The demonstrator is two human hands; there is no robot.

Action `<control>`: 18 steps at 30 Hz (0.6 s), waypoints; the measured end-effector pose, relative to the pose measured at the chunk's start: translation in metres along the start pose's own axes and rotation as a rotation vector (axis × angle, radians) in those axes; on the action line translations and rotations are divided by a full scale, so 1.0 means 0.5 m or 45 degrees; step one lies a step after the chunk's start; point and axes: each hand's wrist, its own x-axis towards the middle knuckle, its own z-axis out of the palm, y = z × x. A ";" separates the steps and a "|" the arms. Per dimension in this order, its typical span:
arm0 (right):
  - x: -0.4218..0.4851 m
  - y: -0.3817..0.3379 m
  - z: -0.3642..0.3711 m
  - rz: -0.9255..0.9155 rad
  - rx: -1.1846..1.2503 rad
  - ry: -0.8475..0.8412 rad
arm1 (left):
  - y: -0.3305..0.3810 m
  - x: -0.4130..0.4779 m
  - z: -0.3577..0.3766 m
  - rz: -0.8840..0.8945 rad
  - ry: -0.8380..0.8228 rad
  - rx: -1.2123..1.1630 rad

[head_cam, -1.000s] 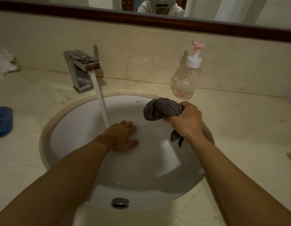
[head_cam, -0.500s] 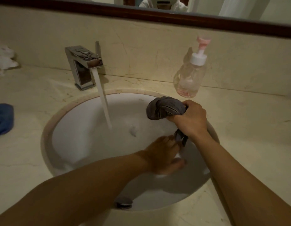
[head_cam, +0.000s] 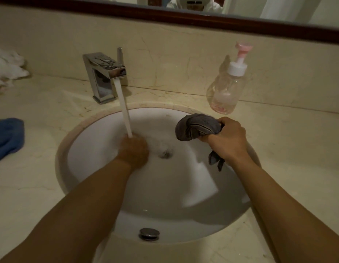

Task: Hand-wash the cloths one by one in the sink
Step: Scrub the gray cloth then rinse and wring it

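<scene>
Head view. Desk: What is lying at the far left?

Photographer: A crumpled white cloth is sitting on the counter at the far left, and a blue cloth is lying nearer, well apart from the sink. Both are waiting untouched.

Desk: And moving right?

Photographer: One faucet is pouring water onto the left hand, which is reaching into the basin. It is holding no cloth, but it is too blurred to say whether its fingers are curling or lying flat. Right of it, the grey cloth is hanging above the right side of the basin, and the right hand is clenching round its bunched middle. One end is bulging out past the thumb and a thin tail is dangling below the fist. One soap bottle is standing far right.

Desk: How is that cloth going to handle?

Photographer: It is looking soft and limp, probably soaked, so likely heavier than when dry and a little slippery. It is not looking fragile. Gripping the gathered middle is probably working best, with the tail free for the other hand.

Desk: The count?

Photographer: I am counting three cloths, though the white heap may be hiding more, plus two hands, one faucet and one bottle.
</scene>
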 end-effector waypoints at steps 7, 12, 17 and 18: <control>0.002 0.000 0.003 -0.027 0.016 0.007 | 0.122 -0.018 -0.037 0.289 0.219 -0.414; 0.004 0.005 0.006 -0.050 0.042 0.031 | 0.268 -0.077 -0.042 0.961 0.423 -0.491; 0.002 0.005 0.006 -0.056 0.028 0.020 | 0.197 -0.030 -0.008 0.805 0.304 -0.313; 0.002 0.005 0.006 -0.048 0.032 0.018 | 0.159 -0.019 -0.002 0.673 0.200 -0.297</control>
